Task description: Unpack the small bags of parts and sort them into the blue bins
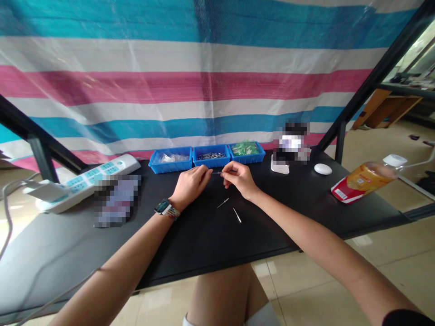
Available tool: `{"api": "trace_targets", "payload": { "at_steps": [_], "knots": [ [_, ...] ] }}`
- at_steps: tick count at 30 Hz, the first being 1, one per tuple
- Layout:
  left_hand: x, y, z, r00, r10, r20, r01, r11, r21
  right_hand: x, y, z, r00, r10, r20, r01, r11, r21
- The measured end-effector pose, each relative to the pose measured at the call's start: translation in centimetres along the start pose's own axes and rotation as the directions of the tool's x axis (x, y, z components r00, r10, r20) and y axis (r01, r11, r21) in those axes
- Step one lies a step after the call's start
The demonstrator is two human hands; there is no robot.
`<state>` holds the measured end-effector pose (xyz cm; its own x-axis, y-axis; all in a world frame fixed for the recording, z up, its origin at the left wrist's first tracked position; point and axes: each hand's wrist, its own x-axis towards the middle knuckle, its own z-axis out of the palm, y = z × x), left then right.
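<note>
Over the middle of the black table, my left hand [192, 183] and my right hand [240, 179] are close together. Between their fingertips lies a thin metal blind rivet [216, 172], level, pinched at its left end by my left fingers and at its right end by my right ones. Two similar pieces rest on the table below my right hand: one rivet [223, 203] and another rivet [237, 215]. Just behind the hands stands a blue bin [211, 161] of loose metal rivets. What lies inside my left fingers is hidden.
Beside that bin are a blue bin with clear plastic bags [171, 165] and one with green-tinted packets [247, 156]. A power strip [98, 176] and a blurred object [117, 201] lie left. At right are a white mouse [322, 169] and a drink bottle [365, 181].
</note>
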<state>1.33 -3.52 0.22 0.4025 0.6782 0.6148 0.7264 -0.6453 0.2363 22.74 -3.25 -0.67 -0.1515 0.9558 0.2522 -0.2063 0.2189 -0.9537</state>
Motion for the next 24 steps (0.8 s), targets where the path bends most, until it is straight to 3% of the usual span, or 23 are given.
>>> {"api": "trace_targets", "payload": {
  "at_steps": [5,10,12,14,15,18,21,24],
  "knots": [
    [-0.1,0.3,-0.2,0.999,-0.040,0.006,0.040,0.999,0.005,2.1,-0.5,-0.5,0.985,-0.115,-0.125,0.104,0.990,-0.093],
    [0.0,0.3,0.0,0.999,-0.031,0.029,0.031,0.999,-0.010,2.5,-0.7,-1.6,0.981,-0.174,-0.085,0.136,0.933,-0.333],
    [0.0,0.3,0.0,0.999,-0.022,0.026,0.022,1.000,-0.019,1.8,-0.9,-2.1,0.988,-0.155,-0.008,0.140,0.909,-0.393],
    [0.0,0.2,0.1,1.000,-0.014,0.018,0.015,0.999,-0.030,1.2,-1.3,-2.6,0.982,-0.072,0.173,0.143,0.886,-0.442],
    [-0.1,0.2,0.1,1.000,-0.013,0.014,0.014,0.999,-0.034,0.9,-1.6,-2.8,0.958,-0.018,0.287,0.158,0.867,-0.473],
    [-0.1,0.2,0.1,1.000,-0.021,0.002,0.021,0.999,-0.041,0.3,-2.5,-3.1,0.824,0.115,0.555,0.274,0.776,-0.568],
    [-0.1,0.3,0.1,1.000,-0.021,0.003,0.021,0.999,-0.047,-0.1,-3.1,-3.1,0.744,0.194,0.639,0.343,0.711,-0.614],
    [-0.1,0.3,0.1,1.000,-0.019,-0.001,0.019,0.998,-0.058,-0.2,-3.0,-3.0,0.744,0.204,0.636,0.341,0.703,-0.625]
  ]
}}
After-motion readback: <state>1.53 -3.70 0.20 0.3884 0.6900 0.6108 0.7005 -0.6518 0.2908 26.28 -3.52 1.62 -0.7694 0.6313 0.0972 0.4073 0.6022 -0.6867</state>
